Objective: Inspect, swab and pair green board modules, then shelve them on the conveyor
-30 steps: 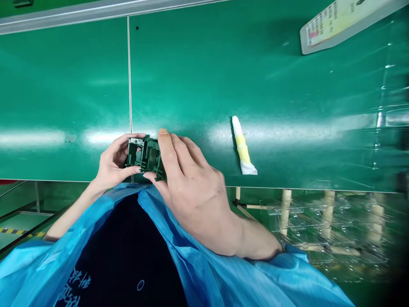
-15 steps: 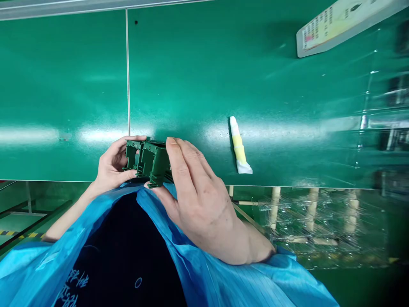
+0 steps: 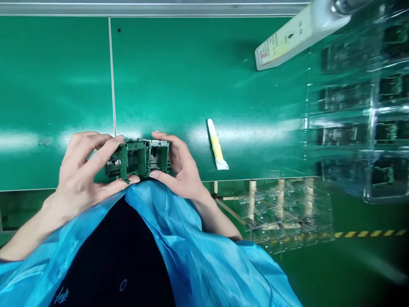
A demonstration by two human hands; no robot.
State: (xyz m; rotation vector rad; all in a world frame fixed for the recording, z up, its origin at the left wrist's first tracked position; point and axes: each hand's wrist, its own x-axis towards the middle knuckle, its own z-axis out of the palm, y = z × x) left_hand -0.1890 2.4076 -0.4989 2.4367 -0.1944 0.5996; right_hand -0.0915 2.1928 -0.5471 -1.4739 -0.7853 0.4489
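Low and left of centre in the frame, over the near edge of the glossy green table [image 3: 198, 85], the left hand [image 3: 79, 172] and right hand [image 3: 182, 170] each pinch one end of a dark green moulded plastic housing [image 3: 138, 157], apparently so its open face stays uncovered and turned upward.

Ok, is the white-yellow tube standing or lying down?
Lying down: the tube rests lengthwise on the green table, beside the green part that left hand and right hand grip.

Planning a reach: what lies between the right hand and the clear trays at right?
Head view: one small white-and-yellow tube lies on the green mat between the right hand, gripping the green part, and the clear trays, touching neither.
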